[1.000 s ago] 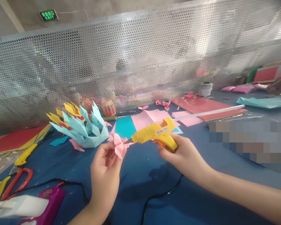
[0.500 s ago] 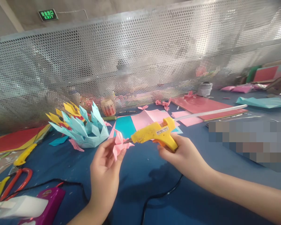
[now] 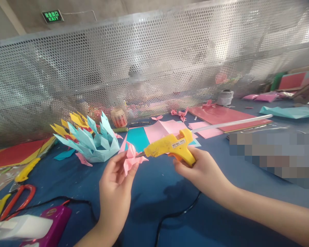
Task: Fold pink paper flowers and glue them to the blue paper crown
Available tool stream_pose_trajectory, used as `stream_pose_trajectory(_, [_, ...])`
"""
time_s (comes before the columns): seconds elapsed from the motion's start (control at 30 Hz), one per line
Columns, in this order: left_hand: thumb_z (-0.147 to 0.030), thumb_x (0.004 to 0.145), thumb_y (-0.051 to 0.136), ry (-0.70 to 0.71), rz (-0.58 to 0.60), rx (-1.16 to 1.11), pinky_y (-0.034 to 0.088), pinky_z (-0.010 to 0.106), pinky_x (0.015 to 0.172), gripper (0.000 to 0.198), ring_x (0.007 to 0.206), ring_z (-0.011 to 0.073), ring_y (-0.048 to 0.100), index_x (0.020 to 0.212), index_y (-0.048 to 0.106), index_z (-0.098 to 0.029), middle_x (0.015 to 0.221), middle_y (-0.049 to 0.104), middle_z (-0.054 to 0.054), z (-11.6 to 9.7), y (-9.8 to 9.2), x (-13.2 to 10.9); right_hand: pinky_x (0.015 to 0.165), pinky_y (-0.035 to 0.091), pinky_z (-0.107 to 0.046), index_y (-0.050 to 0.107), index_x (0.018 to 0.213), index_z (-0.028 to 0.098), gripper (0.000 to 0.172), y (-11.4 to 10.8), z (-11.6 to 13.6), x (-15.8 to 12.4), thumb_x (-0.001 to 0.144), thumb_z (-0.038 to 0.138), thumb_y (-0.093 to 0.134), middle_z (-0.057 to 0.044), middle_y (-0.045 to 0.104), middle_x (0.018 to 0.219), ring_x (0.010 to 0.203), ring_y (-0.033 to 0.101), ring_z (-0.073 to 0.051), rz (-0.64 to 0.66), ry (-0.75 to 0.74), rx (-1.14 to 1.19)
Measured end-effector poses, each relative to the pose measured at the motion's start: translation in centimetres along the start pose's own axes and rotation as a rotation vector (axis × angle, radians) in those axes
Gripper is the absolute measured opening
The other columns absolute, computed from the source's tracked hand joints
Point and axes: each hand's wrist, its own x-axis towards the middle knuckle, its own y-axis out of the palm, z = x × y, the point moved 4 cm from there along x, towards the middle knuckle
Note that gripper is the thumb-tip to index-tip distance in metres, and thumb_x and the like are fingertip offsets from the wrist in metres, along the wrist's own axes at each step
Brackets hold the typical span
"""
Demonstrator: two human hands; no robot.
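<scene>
Between the fingers and thumb of my left hand [image 3: 117, 185] is a pink folded-paper flower [image 3: 130, 160] with pointed petals. My right hand [image 3: 202, 171] grips the handle of a yellow hot glue gun [image 3: 167, 145], fingers at its orange trigger. The gun's nozzle points left, right at the middle of the flower; whether it touches the paper I cannot tell. A clear glue stick [image 3: 231, 122] juts from the back of the gun. Just behind my left hand sits a light-blue folded-paper crown [image 3: 100, 152] with upright points.
Yellow folded paper [image 3: 78, 120] stands behind the crown. Pink sheets [image 3: 167, 128] and a red board [image 3: 226, 118] lie farther back. Front left are a purple power strip [image 3: 58, 219], scissors [image 3: 28, 195] and a yellow cutter [image 3: 28, 170]. A black cord [image 3: 172, 216] runs below my hands. Perforated metal [image 3: 149, 51] borders the back.
Almost nothing differs. The pink flower has turned very slightly at the nozzle; both hands and the glue gun stay in place.
</scene>
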Motion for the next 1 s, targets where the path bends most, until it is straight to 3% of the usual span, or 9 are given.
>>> stream_pose_trajectory(0.5, [-0.031, 0.072, 0.074, 0.011, 0.031, -0.025, 0.056, 0.025, 0.083, 0.023, 0.094, 0.018, 0.069, 0.092, 0.064, -0.024, 0.095, 0.074, 0.001, -0.19, 0.25, -0.02, 0.043, 0.026, -0.02, 0.06, 0.077, 0.016, 0.01, -0.08, -0.1, -0.02, 0.072, 0.021, 0.053, 0.007, 0.038, 0.055, 0.049, 0.03, -0.008, -0.004, -0.003, 0.006])
stream_pose_trajectory(1.0, [-0.032, 0.072, 0.074, 0.01, 0.049, -0.009, 0.056, 0.026, 0.082, 0.023, 0.092, 0.0185, 0.07, 0.091, 0.064, -0.023, 0.093, 0.074, 0.001, -0.13, 0.38, -0.11, 0.042, 0.026, -0.02, 0.062, 0.079, 0.015, 0.013, -0.01, -0.19, 0.08, 0.073, 0.023, 0.054, 0.007, 0.038, 0.055, 0.048, 0.029, -0.008, -0.021, -0.007, 0.007])
